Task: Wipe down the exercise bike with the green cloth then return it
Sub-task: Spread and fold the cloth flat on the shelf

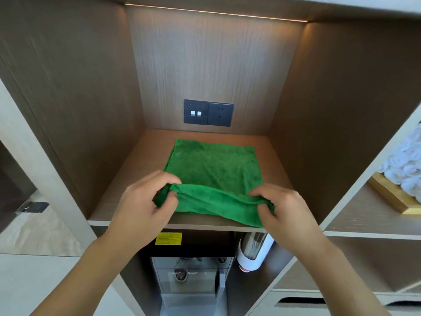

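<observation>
Head view: my left hand (pixel 145 197) and right hand (pixel 280 206) each pinch a near corner of the green cloth (pixel 214 169), which lies spread on the shelf (pixel 127 179) just beyond my fingers, its near edge lifted and folded.

Gym or hotel-style amenity nook: built-in wood-veneer cubby (pixel 227 222) with wall sockets (pixel 208 112), rolled white towels (pixel 404 166) (wooden tray), water dispenser (pixel 191 267) with cup holder (pixel 254 252) below.
</observation>
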A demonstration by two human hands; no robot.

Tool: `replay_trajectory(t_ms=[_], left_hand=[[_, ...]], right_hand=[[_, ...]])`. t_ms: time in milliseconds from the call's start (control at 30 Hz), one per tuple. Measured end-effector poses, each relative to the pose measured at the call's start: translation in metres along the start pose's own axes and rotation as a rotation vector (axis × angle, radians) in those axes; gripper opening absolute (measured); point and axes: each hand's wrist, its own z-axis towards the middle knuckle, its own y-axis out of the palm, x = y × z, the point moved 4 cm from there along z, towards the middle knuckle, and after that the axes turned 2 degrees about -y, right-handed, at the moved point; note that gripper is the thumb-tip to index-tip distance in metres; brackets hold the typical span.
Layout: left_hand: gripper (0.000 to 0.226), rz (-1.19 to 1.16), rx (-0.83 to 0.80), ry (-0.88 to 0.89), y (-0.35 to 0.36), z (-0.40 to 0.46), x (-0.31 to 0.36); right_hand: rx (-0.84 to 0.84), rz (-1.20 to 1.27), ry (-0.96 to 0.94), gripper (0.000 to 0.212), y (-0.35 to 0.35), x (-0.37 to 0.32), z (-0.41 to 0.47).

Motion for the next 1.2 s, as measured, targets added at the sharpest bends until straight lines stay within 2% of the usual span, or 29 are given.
replay_trajectory(t_ms=[67, 167, 233, 300, 333, 400, 467, 533, 567, 633, 800, 833, 933, 1067, 1200], left_hand=[[0.022, 0.080, -0.064, -0.012, 0.000, 0.006, -0.006], [0.032, 0.232, -0.299, -0.004, 0.006, 0.031, -0.019], [0.029, 0.301, -0.330, 0.010, 0.010, 0.065, -0.025], [0.024, 0.293, -0.249, 0.001, 0.013, 0.111, -0.023], [0.022, 0.285, -0.188, -0.007, 0.012, 0.133, -0.019], [0.022, 0.279, -0.007, -0.005, 0.002, 0.169, -0.008], [0.025, 0.237, 0.198, 0.057, -0.015, 0.187, 0.003], [0.026, 0.149, 0.284, 0.165, -0.030, 0.179, 0.013], [0.027, 0.126, 0.294, 0.207, -0.033, 0.166, 0.015], [0.028, 0.115, 0.255, 0.235, -0.031, 0.124, 0.012], [0.029, 0.221, -0.122, 0.101, 0.013, 0.018, -0.019], [0.029, 0.251, -0.172, 0.081, 0.020, 0.005, -0.023], [0.032, 0.277, -0.205, 0.058, 0.027, -0.010, -0.030], [0.038, 0.281, -0.149, -0.047, 0.017, -0.008, -0.038], [0.038, 0.298, -0.170, -0.014, 0.012, -0.010, -0.038]], right_hand=[[0.014, -0.057, 0.063, 0.033, -0.005, 0.009, 0.004], [0.013, -0.184, 0.121, 0.041, -0.006, 0.018, 0.022], [-0.027, -0.234, 0.166, 0.043, -0.001, 0.024, 0.051], [-0.042, -0.263, 0.237, 0.044, 0.000, 0.029, 0.091], [0.005, -0.272, 0.269, 0.044, -0.006, 0.030, 0.111], [0.203, -0.225, 0.287, 0.041, -0.027, 0.031, 0.143], [0.391, -0.003, 0.232, 0.042, -0.053, 0.028, 0.159], [0.497, 0.249, 0.114, 0.045, -0.071, 0.019, 0.149], [0.511, 0.300, 0.050, 0.046, -0.074, 0.015, 0.135], [0.451, 0.268, -0.016, 0.046, -0.065, 0.011, 0.097], [0.029, 0.156, 0.072, 0.052, 0.011, 0.036, 0.005], [-0.012, 0.122, 0.071, 0.050, 0.020, 0.038, -0.005], [-0.038, 0.073, 0.027, 0.050, 0.022, 0.040, -0.012], [-0.070, 0.018, 0.054, 0.051, 0.018, 0.042, -0.008], [-0.024, -0.076, 0.051, 0.049, 0.013, 0.047, -0.016]])
